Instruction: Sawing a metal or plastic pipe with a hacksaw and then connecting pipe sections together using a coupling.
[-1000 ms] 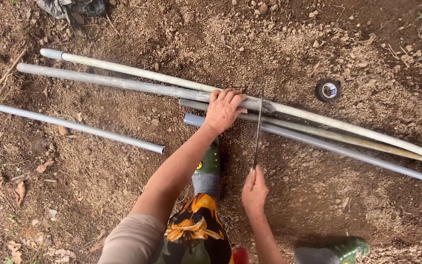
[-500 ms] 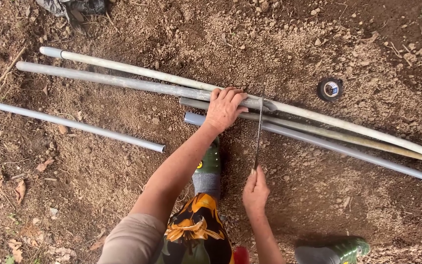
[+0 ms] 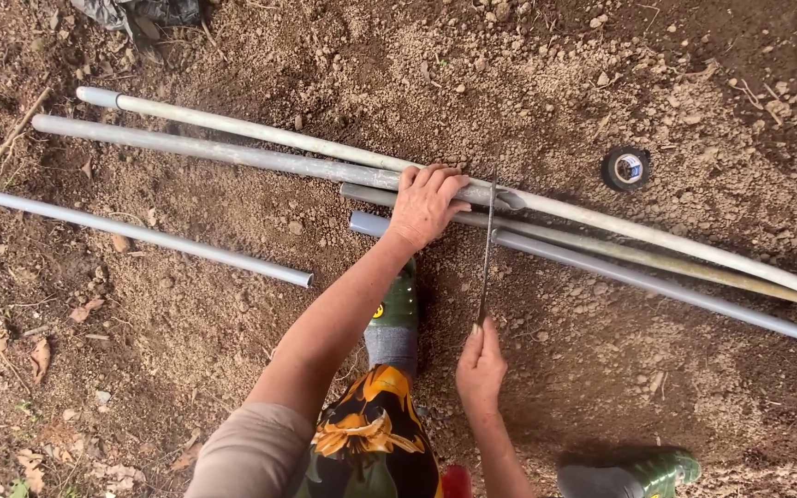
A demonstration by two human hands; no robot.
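My left hand (image 3: 428, 203) presses palm-down on a bundle of long grey pipes lying on bare soil, its fingers over the thick grey pipe (image 3: 232, 155). My right hand (image 3: 481, 367) grips the near end of a thin saw blade (image 3: 487, 249) that stretches away from me and lies across the pipes just right of my left hand. A pale curved pipe (image 3: 657, 238) and a blue-grey pipe (image 3: 657, 288) run off to the right.
A separate grey pipe (image 3: 140, 235) lies at the left. A black roll of tape (image 3: 626, 168) sits on the dirt at the upper right. My green boots (image 3: 397, 304) stand below the pipes, one (image 3: 643, 475) at the bottom right. Dry leaves are scattered at the left.
My right hand and the blade have shifted slightly along the cut line; my left hand stays pressed on the pipes.
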